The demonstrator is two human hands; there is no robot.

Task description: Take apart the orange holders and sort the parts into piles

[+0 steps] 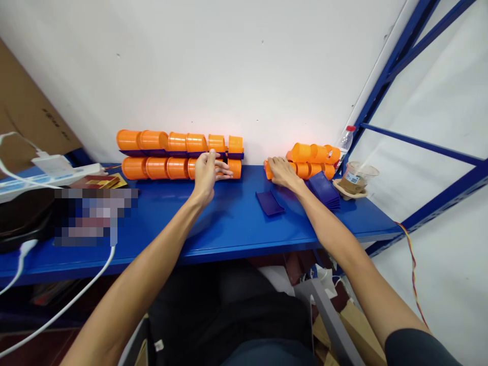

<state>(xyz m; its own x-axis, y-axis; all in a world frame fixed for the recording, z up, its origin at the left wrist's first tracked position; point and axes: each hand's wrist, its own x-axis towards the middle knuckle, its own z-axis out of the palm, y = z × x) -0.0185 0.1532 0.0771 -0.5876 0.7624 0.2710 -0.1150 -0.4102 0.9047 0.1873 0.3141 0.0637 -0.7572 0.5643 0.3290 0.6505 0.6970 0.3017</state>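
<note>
Hands spread across two orange cup stacks against the wall

At the far left, a white power strip (82, 174) lies by the wall, likely placed there to leave the front of the blue table (236, 218) usable. Next, the left stack of orange cups (177, 142) runs along the wall in two tiers. Thin blue panels (179, 153) lie between the tiers, seemingly giving the upper cups a flat bed.

The left hand (207, 173) is in front of this stack's right end, thumb up and fingers apart, with nothing visible in its grip. Whether the fingertips touch the cups is unclear; the pose would suit steadying them.

Farther right, a single blue panel (270, 203) lies loose on the table. Just behind it, the right hand (281, 172) reaches over the left end of the right stack of orange cups (302, 152). Its fingertips are hidden, so how firmly it grips cannot be told.

Beside that forearm, a pile of blue panels (324, 192) sits within easy reach, probably for convenience. A bottle (346, 140) and a drink cup (354, 180) stand at the right edge, apparently kept aside.
</note>
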